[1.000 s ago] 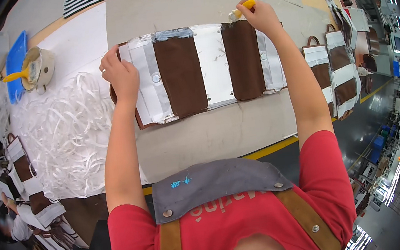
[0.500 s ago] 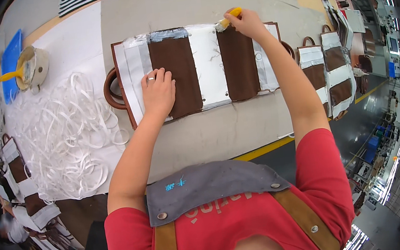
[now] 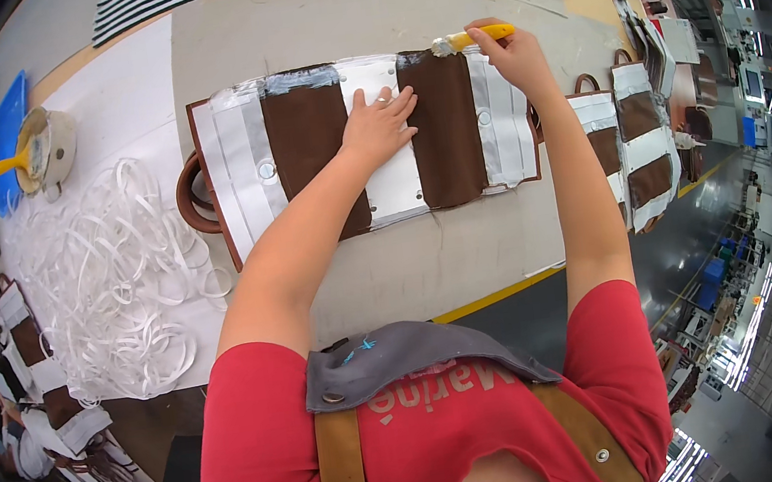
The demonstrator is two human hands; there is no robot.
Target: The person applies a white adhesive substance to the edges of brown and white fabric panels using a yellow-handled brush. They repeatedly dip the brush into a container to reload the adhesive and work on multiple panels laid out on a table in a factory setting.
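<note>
Factory floor [image 3: 681,248] runs off to the right, past a beige-topped work table [image 3: 428,265]. On it, before the person, a bag [image 3: 446,137] lies spread flat, banded brown and white, with brown handles [image 3: 188,196] at its left end. Left of it sits a heap of white ribbon [image 3: 131,282]; to the right are more banded bags [image 3: 648,141]. Beyond the heap, a blue tray [image 3: 8,123] shows partly behind a pot [image 3: 59,151]. The left hand [image 3: 380,131] is spread, gripping nothing, its palm on the bag's middle white band and its fingertips on the right brown one. The right hand [image 3: 509,52] pinches a yellow-handled brush [image 3: 455,42], its bristles at that brown band's upper edge. A second yellow brush [image 3: 6,164] leans in the pot.
</note>
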